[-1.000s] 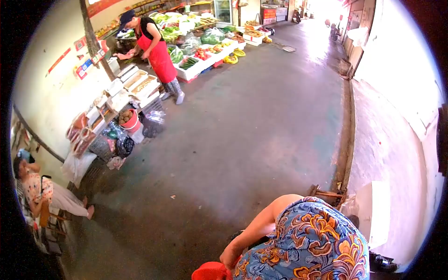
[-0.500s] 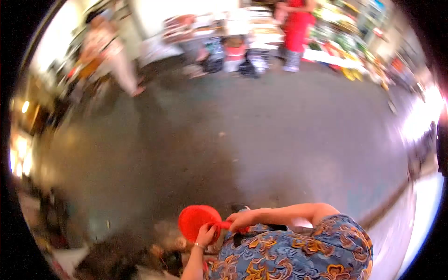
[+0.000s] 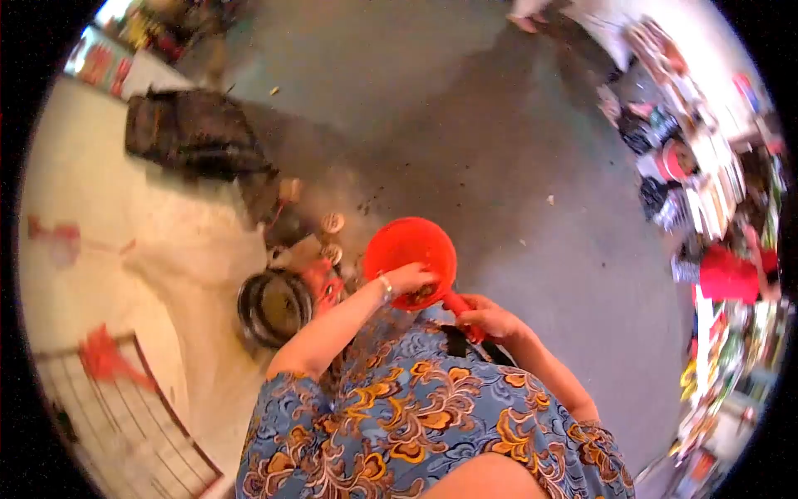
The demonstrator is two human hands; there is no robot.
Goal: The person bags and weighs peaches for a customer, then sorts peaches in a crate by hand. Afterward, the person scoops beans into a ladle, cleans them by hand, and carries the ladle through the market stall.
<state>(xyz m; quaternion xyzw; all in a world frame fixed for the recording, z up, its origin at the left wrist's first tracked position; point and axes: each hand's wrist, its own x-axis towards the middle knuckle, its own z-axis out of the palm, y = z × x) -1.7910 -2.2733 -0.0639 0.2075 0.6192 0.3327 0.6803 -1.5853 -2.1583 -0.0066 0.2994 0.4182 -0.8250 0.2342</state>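
A round red scoop [image 3: 410, 241] with a handle is held in front of the patterned blue clothing. My right hand [image 3: 486, 318] is wrapped round its handle. My left hand [image 3: 411, 279], with a bracelet at the wrist, reaches into the bowl of the scoop. Its fingers are over small brownish bits at the bottom, and blur hides whether they grip any. Left of the scoop stands a dark round pot [image 3: 275, 308], beside a red item [image 3: 322, 281] and two small pale round pieces [image 3: 332, 222].
A black crate-like object [image 3: 193, 131] lies at the upper left. A wire rack [image 3: 137, 416] is at the lower left. At the right edge are a person in a red apron [image 3: 728, 273], a red bucket [image 3: 677, 160] and dark bags. Another person's feet show at the top.
The view has swung round and down. The red scoop now shows in full near the middle, and my left hand has gone from its rim side into the bowl. The pot has come into view.
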